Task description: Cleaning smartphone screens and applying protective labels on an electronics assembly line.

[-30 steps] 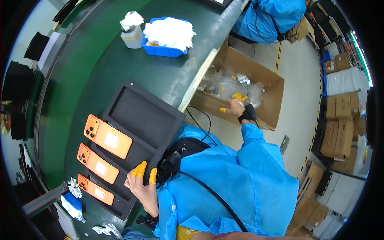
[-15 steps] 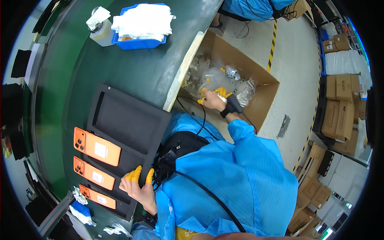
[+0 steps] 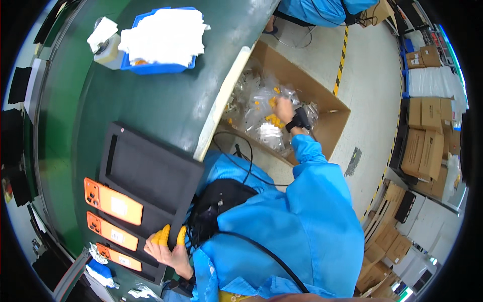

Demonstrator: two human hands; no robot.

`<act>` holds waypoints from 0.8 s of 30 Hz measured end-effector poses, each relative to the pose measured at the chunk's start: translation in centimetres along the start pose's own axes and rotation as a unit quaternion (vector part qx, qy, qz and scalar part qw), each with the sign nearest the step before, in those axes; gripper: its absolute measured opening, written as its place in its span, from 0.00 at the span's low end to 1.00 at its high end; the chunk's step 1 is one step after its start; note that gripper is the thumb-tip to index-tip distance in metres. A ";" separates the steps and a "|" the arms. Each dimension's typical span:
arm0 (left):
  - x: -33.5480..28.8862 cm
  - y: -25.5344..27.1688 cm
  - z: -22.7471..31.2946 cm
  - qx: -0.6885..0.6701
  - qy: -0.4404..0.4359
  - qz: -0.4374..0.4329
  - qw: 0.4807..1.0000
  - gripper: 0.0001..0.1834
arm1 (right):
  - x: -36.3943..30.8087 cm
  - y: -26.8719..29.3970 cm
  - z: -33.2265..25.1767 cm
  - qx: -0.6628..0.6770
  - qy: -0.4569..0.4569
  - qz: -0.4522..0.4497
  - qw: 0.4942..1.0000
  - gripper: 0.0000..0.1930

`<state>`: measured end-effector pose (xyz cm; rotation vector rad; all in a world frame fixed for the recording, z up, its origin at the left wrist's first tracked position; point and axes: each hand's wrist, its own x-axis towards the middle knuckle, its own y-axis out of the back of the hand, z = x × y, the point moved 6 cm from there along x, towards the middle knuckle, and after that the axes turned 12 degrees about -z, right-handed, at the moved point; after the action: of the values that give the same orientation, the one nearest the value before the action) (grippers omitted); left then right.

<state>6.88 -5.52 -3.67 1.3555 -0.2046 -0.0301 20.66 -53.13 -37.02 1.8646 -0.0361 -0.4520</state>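
My left hand (image 3: 168, 251), with yellow finger cots on several fingertips, is closed over the near edge of a black tray (image 3: 151, 168) on the green bench. Three orange phones (image 3: 113, 200) with white labels lie side by side across the tray, camera ends pointing left; the upper recess holds no phone. My right hand (image 3: 284, 110) reaches down into an open cardboard box (image 3: 329, 120), among crumpled clear plastic bags (image 3: 257, 108) and small yellow pieces. Its fingers are partly hidden and blurred, so its grip is unclear. A dark band circles that wrist.
A blue bin (image 3: 158, 68) piled with white cloths stands on the bench (image 3: 151, 100) beside a pale bottle (image 3: 108, 55). A black cable (image 3: 251, 156) loops between bench and box. Another person's blue sleeve (image 3: 312, 14) shows at the top. Stacked cartons (image 3: 425, 146) line the right side.
My right hand has moved slightly right and up, deeper among the bags. The bench, tray and phones sit a little further left and lower in view; my left hand keeps its hold.
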 end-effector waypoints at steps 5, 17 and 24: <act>0.7 0.4 0.3 0.007 0.025 -0.033 0.999 0.23 | 0.9 -8.2 -2.6 -0.154 0.108 -0.210 0.959 0.09; -2.2 1.2 -2.5 0.082 0.055 -0.100 0.990 0.47 | 4.6 -21.4 2.6 -0.090 -0.039 -0.221 0.970 0.13; -2.4 0.9 -3.2 0.026 0.132 -0.127 0.983 0.42 | 3.9 -16.1 -1.4 -0.206 -0.005 -0.315 0.926 0.13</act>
<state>4.93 -1.88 -3.75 1.4165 0.1934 -0.0595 21.57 -47.32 -52.56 1.4227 0.6253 -0.8373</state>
